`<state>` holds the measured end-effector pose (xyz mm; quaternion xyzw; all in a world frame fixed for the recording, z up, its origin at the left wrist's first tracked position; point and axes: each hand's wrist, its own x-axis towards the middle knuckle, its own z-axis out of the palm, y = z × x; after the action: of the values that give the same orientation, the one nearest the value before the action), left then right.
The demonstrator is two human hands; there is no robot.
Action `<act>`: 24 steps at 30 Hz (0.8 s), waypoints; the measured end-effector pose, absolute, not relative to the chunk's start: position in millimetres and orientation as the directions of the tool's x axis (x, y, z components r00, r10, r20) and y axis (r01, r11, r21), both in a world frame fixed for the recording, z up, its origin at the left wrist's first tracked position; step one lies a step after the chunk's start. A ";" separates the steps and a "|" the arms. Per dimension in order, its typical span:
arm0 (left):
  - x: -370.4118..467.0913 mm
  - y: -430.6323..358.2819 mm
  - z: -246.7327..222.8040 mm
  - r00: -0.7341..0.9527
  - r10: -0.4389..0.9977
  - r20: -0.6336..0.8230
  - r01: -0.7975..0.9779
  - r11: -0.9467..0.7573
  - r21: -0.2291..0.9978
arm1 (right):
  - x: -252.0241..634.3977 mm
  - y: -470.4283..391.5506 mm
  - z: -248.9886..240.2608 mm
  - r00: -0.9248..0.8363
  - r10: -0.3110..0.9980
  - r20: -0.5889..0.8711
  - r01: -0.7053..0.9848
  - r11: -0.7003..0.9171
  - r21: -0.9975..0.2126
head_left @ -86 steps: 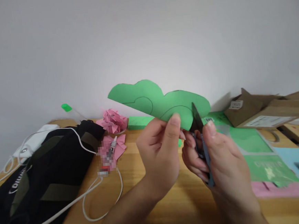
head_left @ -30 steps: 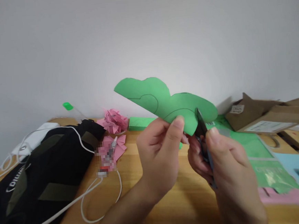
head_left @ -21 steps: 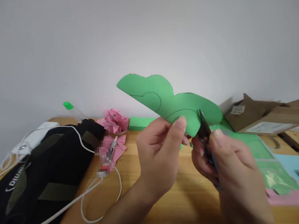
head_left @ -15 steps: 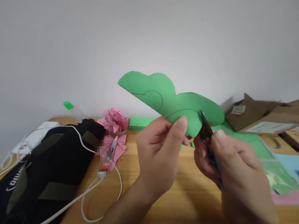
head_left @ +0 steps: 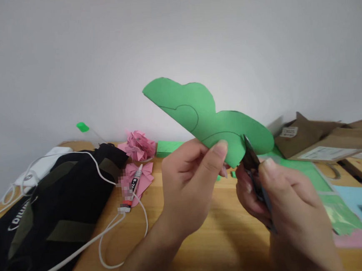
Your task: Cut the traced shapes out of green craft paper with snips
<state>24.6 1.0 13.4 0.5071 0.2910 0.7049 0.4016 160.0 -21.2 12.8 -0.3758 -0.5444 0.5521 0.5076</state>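
A green piece of paper (head_left: pixel 201 109) with a scalloped outer edge and dark drawn curves is held up above the table. My left hand (head_left: pixel 192 180) pinches its lower part between thumb and fingers. In my right hand (head_left: pixel 286 202) is a pair of dark scissors (head_left: pixel 251 157), fingers wrapped round the handles. The blades point upward at the paper's lower right, by the end of a drawn curve, with paper on both sides of them. The handles are mostly hidden by my fingers.
On the left lie a black bag (head_left: pixel 79 193) and white cables (head_left: pixel 98 238). Behind are a pink paper flower (head_left: pixel 139 146), a glue tube (head_left: pixel 135 184) and a green block (head_left: pixel 169 148). Cardboard packaging (head_left: pixel 332 142) and coloured sheets (head_left: pixel 358 196) lie to the right on the wooden table (head_left: pixel 220 241).
The left end of the green paper has risen slightly. Both hands and the scissors have shifted only a little, and the scissors stay at the same spot on the paper.
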 end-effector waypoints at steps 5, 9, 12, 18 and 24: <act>22.8 1.1 12.8 -0.135 0.861 0.490 -0.262 -0.508 0.820 | 163.5 -21.4 12.2 -0.250 0.962 0.110 -0.165 0.069 -0.984; 21.9 0.4 13.0 -0.127 0.855 0.503 -0.232 -0.519 0.823 | 165.9 -21.3 11.6 -0.290 0.955 0.062 -0.205 0.001 -0.979; 22.2 0.5 13.5 -0.126 0.852 0.509 -0.219 -0.524 0.823 | 166.2 -21.2 10.9 -0.302 0.952 0.048 -0.235 -0.025 -0.972; 24.2 2.6 12.5 -0.141 0.848 0.511 -0.235 -0.530 0.815 | 162.6 -20.0 11.4 -0.294 0.953 0.069 -0.258 -0.009 -0.966; 24.2 2.4 10.8 -0.127 0.864 0.488 -0.273 -0.503 0.820 | 160.7 -19.4 11.6 -0.273 0.954 0.124 -0.242 0.056 -0.969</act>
<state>24.2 2.4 10.8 0.5187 0.2849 0.6947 0.4089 160.7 -19.4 11.6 -0.3372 -0.5276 0.5985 0.4997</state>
